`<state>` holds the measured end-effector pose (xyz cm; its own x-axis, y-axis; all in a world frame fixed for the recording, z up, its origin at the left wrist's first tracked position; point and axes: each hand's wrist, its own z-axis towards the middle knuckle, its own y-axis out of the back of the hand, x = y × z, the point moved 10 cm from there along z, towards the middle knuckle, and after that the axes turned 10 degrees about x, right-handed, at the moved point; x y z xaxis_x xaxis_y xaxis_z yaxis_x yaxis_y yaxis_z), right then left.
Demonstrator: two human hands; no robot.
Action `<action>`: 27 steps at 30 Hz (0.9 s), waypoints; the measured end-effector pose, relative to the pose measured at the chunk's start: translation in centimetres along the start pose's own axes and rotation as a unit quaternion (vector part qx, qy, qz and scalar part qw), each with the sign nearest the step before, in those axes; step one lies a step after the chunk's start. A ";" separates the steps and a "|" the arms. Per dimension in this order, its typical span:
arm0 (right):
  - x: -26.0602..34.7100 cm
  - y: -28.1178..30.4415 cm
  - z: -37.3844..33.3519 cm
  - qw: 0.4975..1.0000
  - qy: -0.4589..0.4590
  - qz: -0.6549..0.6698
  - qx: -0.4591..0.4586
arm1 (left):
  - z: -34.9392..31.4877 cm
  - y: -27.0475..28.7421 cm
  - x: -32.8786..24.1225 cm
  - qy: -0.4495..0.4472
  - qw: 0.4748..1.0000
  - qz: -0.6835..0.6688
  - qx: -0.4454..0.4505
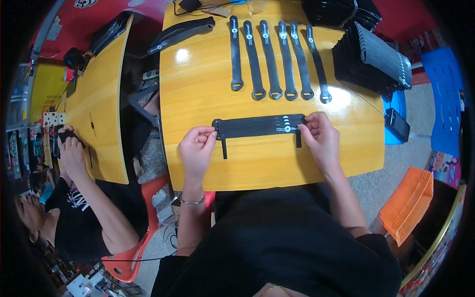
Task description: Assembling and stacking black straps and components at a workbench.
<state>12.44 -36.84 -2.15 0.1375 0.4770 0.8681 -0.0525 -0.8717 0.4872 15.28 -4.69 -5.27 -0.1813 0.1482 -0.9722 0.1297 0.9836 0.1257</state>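
Note:
A wide, flat black band [252, 126], which looks like several straps side by side or a single slotted piece, lies near the front of the yellow table. Pale marks are printed near its right end, and small holes show at the left. My left hand [197, 147] pinches its left end between thumb and fingers. At the opposite end, my right hand [321, 138] grips the corner the same way. Two narrow black strips, a left strip [224, 148] and a right strip [298, 139], stick out below the band's near edge.
Several black straps [267, 59] with slotted ends lie in a row beyond the band. Stacked black pieces [373, 59] stand at the far right; a loose strap bundle [182, 33] lies far left. An orange crate [406, 204] sits right of the table. Another person [94, 213] works at the left table.

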 end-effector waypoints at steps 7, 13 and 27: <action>0.3 0.1 -0.1 1.000 -0.001 -0.023 -0.002 | 0.0 -0.3 0.0 0.001 1.000 0.004 0.006; 0.6 0.1 0.0 0.999 -0.014 -0.036 0.006 | -0.1 -0.1 -0.1 -0.008 1.000 0.004 -0.006; -1.4 2.1 -1.3 0.999 -0.001 0.048 0.003 | -2.8 -1.6 -6.1 -0.129 0.936 0.317 -0.079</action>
<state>10.83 -39.17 -2.27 0.1349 0.3912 0.9104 -0.0588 -0.9140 0.4014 13.48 -6.92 1.03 0.1273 0.6975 -0.7051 -0.0179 0.7124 0.7015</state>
